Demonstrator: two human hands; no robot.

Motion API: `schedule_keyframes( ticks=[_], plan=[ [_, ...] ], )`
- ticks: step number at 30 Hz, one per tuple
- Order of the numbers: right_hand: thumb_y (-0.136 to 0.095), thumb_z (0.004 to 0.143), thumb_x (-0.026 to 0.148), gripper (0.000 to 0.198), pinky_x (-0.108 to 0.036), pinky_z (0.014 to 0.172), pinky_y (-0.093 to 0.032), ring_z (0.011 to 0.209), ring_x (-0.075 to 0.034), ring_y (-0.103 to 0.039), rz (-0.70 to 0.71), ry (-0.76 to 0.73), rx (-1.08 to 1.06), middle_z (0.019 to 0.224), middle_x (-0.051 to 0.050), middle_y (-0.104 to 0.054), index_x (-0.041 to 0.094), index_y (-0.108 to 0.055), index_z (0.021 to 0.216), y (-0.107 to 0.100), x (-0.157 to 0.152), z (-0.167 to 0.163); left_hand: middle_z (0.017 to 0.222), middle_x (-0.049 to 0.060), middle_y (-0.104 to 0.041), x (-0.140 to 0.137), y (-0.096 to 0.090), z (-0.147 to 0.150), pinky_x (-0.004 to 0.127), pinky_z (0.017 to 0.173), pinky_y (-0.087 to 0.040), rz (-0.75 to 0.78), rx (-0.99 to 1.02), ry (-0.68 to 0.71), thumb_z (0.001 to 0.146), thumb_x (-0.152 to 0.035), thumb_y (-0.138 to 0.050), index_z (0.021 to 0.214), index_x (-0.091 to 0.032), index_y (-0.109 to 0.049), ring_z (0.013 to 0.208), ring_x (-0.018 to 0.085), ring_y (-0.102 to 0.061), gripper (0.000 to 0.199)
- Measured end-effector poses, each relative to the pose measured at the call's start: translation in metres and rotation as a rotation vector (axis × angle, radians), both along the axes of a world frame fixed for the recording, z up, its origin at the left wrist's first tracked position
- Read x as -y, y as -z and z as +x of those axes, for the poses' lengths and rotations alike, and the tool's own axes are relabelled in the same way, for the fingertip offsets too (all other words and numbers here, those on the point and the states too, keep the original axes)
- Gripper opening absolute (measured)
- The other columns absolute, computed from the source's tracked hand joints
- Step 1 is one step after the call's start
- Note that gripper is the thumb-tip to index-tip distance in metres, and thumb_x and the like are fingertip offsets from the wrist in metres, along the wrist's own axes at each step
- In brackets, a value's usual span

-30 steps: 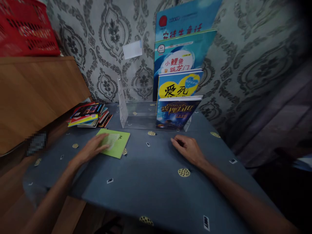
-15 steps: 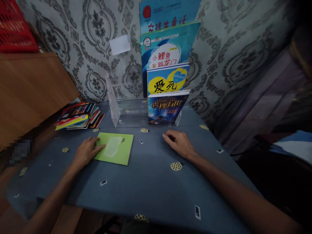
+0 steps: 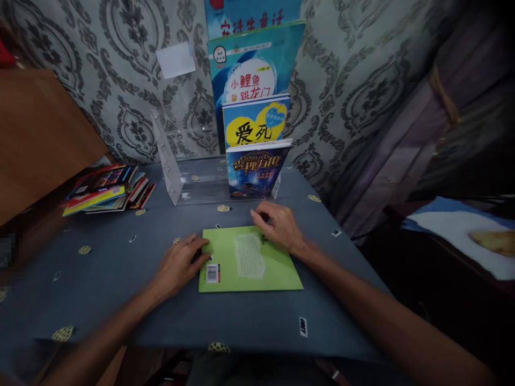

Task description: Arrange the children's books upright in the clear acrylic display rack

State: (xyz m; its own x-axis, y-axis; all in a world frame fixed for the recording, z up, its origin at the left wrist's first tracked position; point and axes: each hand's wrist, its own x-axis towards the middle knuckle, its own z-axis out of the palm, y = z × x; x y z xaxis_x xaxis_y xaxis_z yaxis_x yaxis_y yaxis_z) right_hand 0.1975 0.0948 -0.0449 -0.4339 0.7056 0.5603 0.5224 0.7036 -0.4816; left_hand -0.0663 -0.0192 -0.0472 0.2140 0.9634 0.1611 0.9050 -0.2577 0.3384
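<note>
A light green book (image 3: 225,257) lies on the table with its barcode side up and a pale text patch in the middle. My left hand (image 3: 181,265) grips its left edge, the thumb on the cover and the other fingers partly hidden at the edge. Over the far right corner of the book is my right hand (image 3: 279,225), its fingers curled loosely with nothing visible in them. Whether it touches the cover I cannot tell. Beyond the hands, a clear book rack (image 3: 169,163) holds several upright books, with a dark blue book (image 3: 253,174) in front.
At the far left of the table sits an untidy pile of books (image 3: 108,187). A wooden cabinet (image 3: 44,139) stands beyond it, and patterned wallpaper covers the wall behind. A blue-and-white item (image 3: 462,230) lies off the table's right side.
My left hand has brought the green book to the right, in front of me. The book's far right corner is now beneath my right hand. The view has shifted to the right.
</note>
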Motion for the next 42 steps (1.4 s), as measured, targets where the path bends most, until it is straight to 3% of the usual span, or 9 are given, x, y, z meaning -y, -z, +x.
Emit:
schedule_keyframes(
  ticks=[3, 5, 7, 10, 16, 23, 26, 34, 42],
  plan=[
    [-0.044, 0.097, 0.024, 0.024, -0.031, 0.068, -0.047, 0.071, -0.018, -0.061, -0.011, -0.185, 0.146, 0.081, -0.006, -0.067, 0.018, -0.062, 0.082, -0.007, 0.023, -0.018, 0.103, 0.007, -0.068, -0.002, -0.002, 0.009, 0.037, 0.083, -0.053, 0.013, -0.007, 0.025, 0.097, -0.028, -0.048, 0.113, -0.022, -0.064, 0.094, 0.023, -0.066, 0.024],
    [-0.046, 0.098, 0.023, 0.021, -0.037, 0.083, -0.052, 0.094, -0.022, -0.066, -0.006, -0.351, 0.253, 0.104, -0.011, -0.071, 0.017, -0.065, 0.101, -0.006, 0.039, -0.031, 0.106, 0.008, -0.067, -0.003, -0.001, 0.011, 0.039, 0.086, -0.052, 0.049, 0.009, 0.014, 0.097, -0.027, -0.047, 0.113, -0.021, -0.061, 0.098, 0.024, -0.065, 0.022],
    [-0.049, 0.099, 0.026, 0.026, -0.045, 0.104, -0.047, 0.125, -0.027, -0.057, 0.003, -0.450, 0.317, 0.133, -0.017, -0.062, 0.015, -0.062, 0.119, -0.003, 0.051, -0.042, 0.110, 0.008, -0.067, -0.004, 0.003, 0.012, 0.040, 0.089, -0.052, 0.086, 0.058, 0.019, 0.097, -0.026, -0.046, 0.116, -0.022, -0.057, 0.102, 0.024, -0.064, 0.022],
    [-0.052, 0.099, 0.034, 0.042, -0.050, 0.118, -0.035, 0.142, -0.029, -0.042, -0.041, -0.467, 0.383, 0.149, -0.021, -0.050, 0.011, -0.053, 0.134, 0.005, 0.059, -0.052, 0.112, 0.008, -0.067, -0.004, 0.009, 0.012, 0.040, 0.090, -0.052, 0.108, 0.098, 0.044, 0.097, -0.027, -0.044, 0.120, -0.022, -0.053, 0.103, 0.024, -0.064, 0.024],
    [-0.055, 0.099, 0.036, 0.045, -0.049, 0.122, -0.029, 0.143, -0.027, -0.043, -0.100, -0.429, 0.438, 0.148, -0.017, -0.053, 0.015, -0.052, 0.138, 0.007, 0.058, -0.041, 0.107, 0.010, -0.068, -0.004, 0.018, 0.011, 0.043, 0.087, -0.052, 0.164, 0.000, 0.049, 0.099, -0.030, -0.040, 0.119, -0.021, -0.055, 0.098, 0.026, -0.064, 0.026],
    [-0.045, 0.101, 0.041, 0.052, -0.055, 0.119, -0.033, 0.144, -0.031, -0.041, -0.134, -0.100, 0.448, 0.154, -0.017, -0.047, 0.015, -0.048, 0.146, 0.025, 0.042, 0.041, 0.113, 0.010, -0.068, -0.004, 0.017, 0.007, 0.042, 0.091, -0.051, 0.122, -0.015, 0.035, 0.098, -0.033, -0.041, 0.123, -0.021, -0.055, 0.104, 0.027, -0.064, 0.031],
    [-0.039, 0.103, 0.039, 0.050, -0.056, 0.118, -0.035, 0.144, -0.030, -0.041, -0.125, -0.047, 0.412, 0.154, -0.015, -0.047, 0.017, -0.048, 0.147, 0.032, 0.039, 0.066, 0.115, 0.010, -0.068, -0.006, 0.015, 0.009, 0.042, 0.091, -0.051, 0.126, -0.049, 0.040, 0.097, -0.032, -0.042, 0.121, -0.021, -0.056, 0.105, 0.027, -0.063, 0.030],
    [-0.039, 0.102, 0.037, 0.048, -0.053, 0.119, -0.034, 0.143, -0.028, -0.043, -0.130, -0.023, 0.399, 0.153, -0.013, -0.049, 0.019, -0.050, 0.145, 0.033, 0.042, 0.067, 0.113, 0.011, -0.067, -0.018, 0.002, 0.026, 0.041, 0.090, -0.052, 0.112, -0.151, 0.118, 0.097, -0.026, -0.042, 0.121, -0.019, -0.056, 0.105, 0.027, -0.063, 0.029],
    [-0.041, 0.102, 0.037, 0.049, -0.052, 0.117, -0.034, 0.142, -0.030, -0.044, -0.147, -0.018, 0.407, 0.151, -0.017, -0.050, 0.013, -0.052, 0.143, 0.027, 0.044, 0.066, 0.120, 0.013, -0.068, -0.024, 0.004, 0.042, 0.044, 0.097, -0.050, 0.139, -0.252, 0.113, 0.099, -0.020, -0.037, 0.119, -0.016, -0.060, 0.110, 0.028, -0.063, 0.030]
  ],
)
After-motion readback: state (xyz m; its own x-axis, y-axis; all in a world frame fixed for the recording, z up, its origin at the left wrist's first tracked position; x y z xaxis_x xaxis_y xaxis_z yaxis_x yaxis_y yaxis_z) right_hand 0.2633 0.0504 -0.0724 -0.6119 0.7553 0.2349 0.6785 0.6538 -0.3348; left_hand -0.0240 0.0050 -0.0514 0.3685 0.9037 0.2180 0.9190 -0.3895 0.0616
